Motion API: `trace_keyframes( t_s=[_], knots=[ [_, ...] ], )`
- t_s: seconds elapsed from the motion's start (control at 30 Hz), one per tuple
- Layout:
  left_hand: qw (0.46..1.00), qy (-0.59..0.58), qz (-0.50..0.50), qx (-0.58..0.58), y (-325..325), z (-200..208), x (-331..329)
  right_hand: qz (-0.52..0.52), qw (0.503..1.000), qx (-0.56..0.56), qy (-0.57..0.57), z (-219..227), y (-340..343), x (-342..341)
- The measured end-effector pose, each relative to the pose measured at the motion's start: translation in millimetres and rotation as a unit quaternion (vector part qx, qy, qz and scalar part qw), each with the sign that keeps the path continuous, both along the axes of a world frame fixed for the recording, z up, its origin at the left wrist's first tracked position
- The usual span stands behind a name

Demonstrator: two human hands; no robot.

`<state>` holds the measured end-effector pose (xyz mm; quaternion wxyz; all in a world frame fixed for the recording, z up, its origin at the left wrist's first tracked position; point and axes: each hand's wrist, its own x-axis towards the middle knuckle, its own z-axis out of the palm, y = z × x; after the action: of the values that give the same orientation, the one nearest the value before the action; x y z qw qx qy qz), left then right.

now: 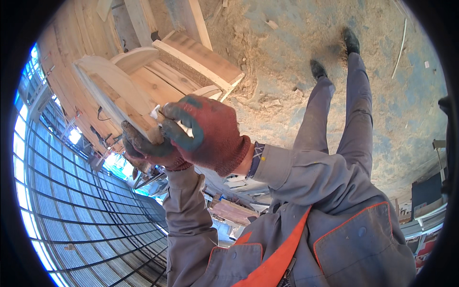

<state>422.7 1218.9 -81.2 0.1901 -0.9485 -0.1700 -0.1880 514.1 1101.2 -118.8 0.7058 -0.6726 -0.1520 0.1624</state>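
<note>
My left hand, in a dark, worn work glove, is closed round the near end of a pale curved wooden board. This board forms one side of a wooden frame, with planks running across behind it. Just right of that end, my right hand wears a red knitted glove with green-coated fingers. Its fingers are bent round a small crumpled white piece, held against or close to the board end. Whether the piece is paper or cloth I cannot tell. The right glove partly covers the left one.
A wooden trough-like part adjoins the frame's far side. Long boards lie at the upper left. Sawdust and scraps cover the floor around my shoes. A ribbed sheet wall or roof with dark bars fills the lower left.
</note>
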Motion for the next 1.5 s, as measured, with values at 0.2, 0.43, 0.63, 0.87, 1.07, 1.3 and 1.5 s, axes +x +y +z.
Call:
trace_keyframes(
  t_s=[0.2, 0.43, 0.63, 0.87, 1.07, 1.3, 1.5],
  knots=[
    [1.0, -0.006, 0.02, 0.004, 7.1, -2.0, -7.1, -0.002, 1.0, 0.012, -0.013, 1.0, -4.5, -0.7],
    [0.999, -0.007, -0.002, 0.036, 14.1, -4.9, -12.8, 0.058, 0.997, -0.044, 0.024, 9.1, 11.7, -11.8],
    [0.999, -0.004, -0.012, 0.035, 18.5, -4.9, -18.1, -0.013, 0.997, 0.063, -0.041, -22.2, 0.4, -8.4],
    [0.988, 0.022, -0.075, 0.13, 29.2, -4.7, -13.3, -0.014, 0.997, 0.079, -0.009, -13.9, -2.7, -2.8],
    [0.984, 0.017, -0.102, 0.143, 37.0, -5.0, -10.5, 0.055, 0.998, 0.022, -0.037, -1.8, -7.5, 16.1],
    [0.992, 0.028, -0.05, 0.114, 20.7, -2.2, -7.9, 0.066, 0.997, 0.045, 0.003, -0.6, -6.9, 10.5],
    [0.997, 0.014, -0.029, 0.069, 20.6, -2.7, -13.8, -0.064, 0.994, 0.087, 0.012, -21.6, -10.2, -17.9]
  ],
)
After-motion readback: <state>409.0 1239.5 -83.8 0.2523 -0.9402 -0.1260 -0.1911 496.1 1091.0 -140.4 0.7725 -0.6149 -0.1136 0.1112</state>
